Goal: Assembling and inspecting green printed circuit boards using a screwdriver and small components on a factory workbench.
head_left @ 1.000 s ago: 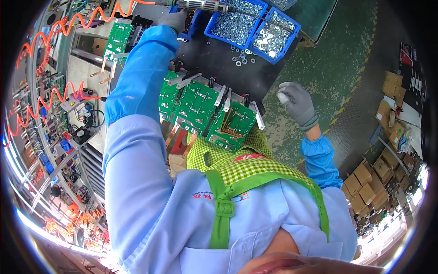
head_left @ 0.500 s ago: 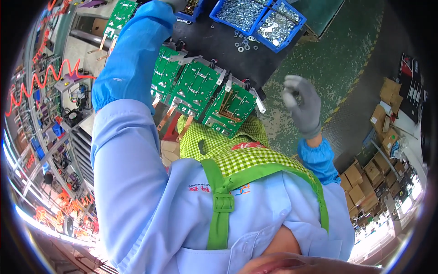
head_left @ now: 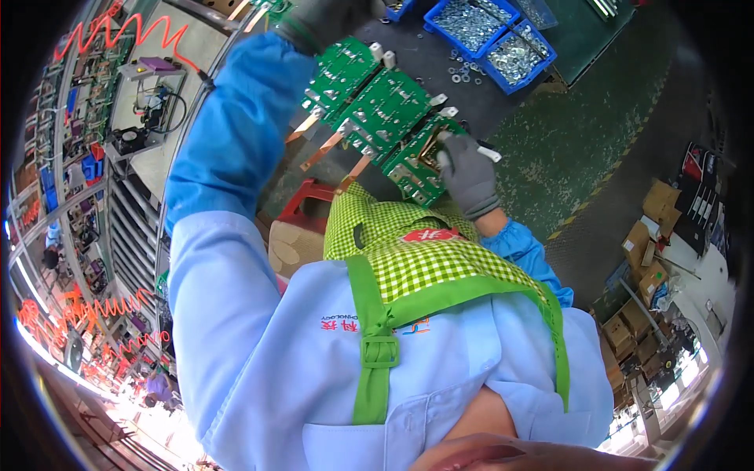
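Note:
Three green circuit boards stand in a slanting row on the dark worktop before me, with white metal brackets along their far side and flat copper tabs sticking out toward me. My right hand, in a grey glove, is at the nearest board, its fingers closed at the thin bent copper strips on it. The fingertips are partly hidden. My left hand, gloved and smeared by motion, is over the far left end of the row, next to another green board; its fingers cannot be made out.
Blue bins of metal washers stand at the far right of the worktop, with loose washers beside them. A red stool is below the boards. A coiled red hose hangs at left; cardboard boxes lie far right.
My right hand has come in from the right, off the board, onto the nearest board's copper strips. My left hand has shifted right and nearer. The whole view has shifted slightly.

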`<state>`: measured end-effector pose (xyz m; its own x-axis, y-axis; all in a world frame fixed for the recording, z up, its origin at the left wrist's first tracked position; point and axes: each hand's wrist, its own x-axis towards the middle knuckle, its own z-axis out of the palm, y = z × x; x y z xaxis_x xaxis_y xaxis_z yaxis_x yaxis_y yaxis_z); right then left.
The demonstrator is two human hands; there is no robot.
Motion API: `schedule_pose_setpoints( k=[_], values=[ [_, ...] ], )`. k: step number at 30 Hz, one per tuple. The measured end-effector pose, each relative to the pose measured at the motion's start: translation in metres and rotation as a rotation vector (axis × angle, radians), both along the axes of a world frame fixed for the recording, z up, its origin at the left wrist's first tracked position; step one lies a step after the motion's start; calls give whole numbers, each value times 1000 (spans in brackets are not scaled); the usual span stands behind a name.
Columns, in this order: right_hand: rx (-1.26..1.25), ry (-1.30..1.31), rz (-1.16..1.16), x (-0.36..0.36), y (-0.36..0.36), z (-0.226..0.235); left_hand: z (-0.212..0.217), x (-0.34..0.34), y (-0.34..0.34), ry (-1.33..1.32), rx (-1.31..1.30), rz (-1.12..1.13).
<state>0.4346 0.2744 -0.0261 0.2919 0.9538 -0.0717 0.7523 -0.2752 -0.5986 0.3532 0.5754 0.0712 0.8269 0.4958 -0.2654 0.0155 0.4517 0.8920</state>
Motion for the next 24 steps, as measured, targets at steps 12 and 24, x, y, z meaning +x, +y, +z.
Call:
schedule_pose_setpoints(
  k=[12, 24],
  values=[
    [89, -466, 346, 16, 25, -24, -27, -176, -170, 8, -362, -280],
    [423, -522, 152, 59, 56, 102, -148, -188, -252, 189, -730, 179]
  ],
)
